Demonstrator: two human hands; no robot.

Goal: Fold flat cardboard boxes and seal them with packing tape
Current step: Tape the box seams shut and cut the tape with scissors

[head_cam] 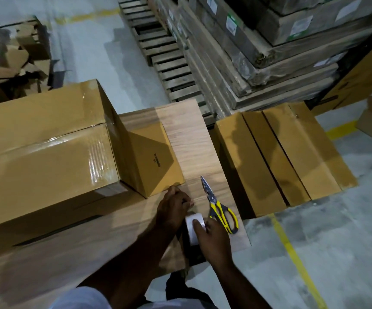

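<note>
Wood counter (187, 139) carries big assembled box (44, 148), top seam already taped, w/ one end flap (156, 161) lying open flat on counter. Flat boxes (281, 157) stacked beside, off right edge. Step: prepping tape. Right hand (211, 237) grip curled round tape roll (193, 228); left hand (172, 208) grip pinching what looks like the tape end. Scissors (220, 208) just beside roll. Next prob: close flap, run tape over it, needs steady pull
</note>
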